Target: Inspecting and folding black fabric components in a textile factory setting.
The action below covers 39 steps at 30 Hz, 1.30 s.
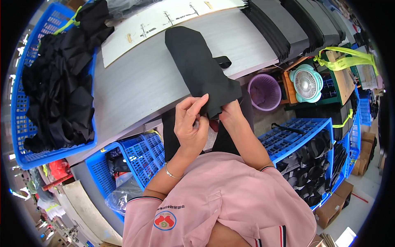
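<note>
A flat black fabric piece [193,61], long with a rounded far end and a stepped near end, lies partly on the grey table and reaches over its front edge. A small black strap loop [222,62] sticks out from its right side. My left hand [190,123] is closed at the piece's near left edge, its fingers bent and gripping the cloth. My right hand [231,112] holds the near right edge, with its fingertips hidden under the fabric.
A blue basket [18,136] heaped with black cloth stands at the left of the grey table [135,78]. A white board [152,22] and black stacks [271,24] lie at the back. Rightward are a purple bin [263,92], a fan [306,83] and a blue crate [296,123].
</note>
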Each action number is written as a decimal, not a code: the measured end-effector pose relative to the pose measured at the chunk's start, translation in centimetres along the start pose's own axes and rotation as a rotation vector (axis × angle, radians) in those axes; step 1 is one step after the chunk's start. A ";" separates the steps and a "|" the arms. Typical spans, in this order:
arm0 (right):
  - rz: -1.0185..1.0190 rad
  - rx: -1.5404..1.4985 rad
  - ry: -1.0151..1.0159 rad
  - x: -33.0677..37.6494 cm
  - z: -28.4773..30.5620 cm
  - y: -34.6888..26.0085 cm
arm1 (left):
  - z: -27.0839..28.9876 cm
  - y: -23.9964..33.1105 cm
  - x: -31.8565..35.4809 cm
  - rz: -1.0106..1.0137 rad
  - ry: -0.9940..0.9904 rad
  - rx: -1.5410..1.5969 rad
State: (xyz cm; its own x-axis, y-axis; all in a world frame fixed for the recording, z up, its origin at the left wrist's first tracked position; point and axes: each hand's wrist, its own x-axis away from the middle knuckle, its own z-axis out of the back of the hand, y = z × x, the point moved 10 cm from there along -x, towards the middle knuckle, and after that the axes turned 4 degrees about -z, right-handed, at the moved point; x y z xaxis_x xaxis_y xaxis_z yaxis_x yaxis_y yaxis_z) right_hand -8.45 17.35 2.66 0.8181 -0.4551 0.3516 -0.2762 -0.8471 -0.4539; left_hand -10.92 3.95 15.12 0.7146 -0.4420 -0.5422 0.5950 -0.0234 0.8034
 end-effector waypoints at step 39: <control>0.562 0.969 0.086 -0.5 0.0 -1.4 | 2.4 -3.8 2.8 0.147 0.108 0.036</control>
State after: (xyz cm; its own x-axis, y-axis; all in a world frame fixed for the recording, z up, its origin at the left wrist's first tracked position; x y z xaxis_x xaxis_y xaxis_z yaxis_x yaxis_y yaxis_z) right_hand -8.45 18.71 3.15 0.6529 -0.7547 -0.0652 -0.0556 0.0381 -0.9977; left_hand -12.05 0.67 11.08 0.8293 -0.3442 -0.4403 0.4694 0.0015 0.8830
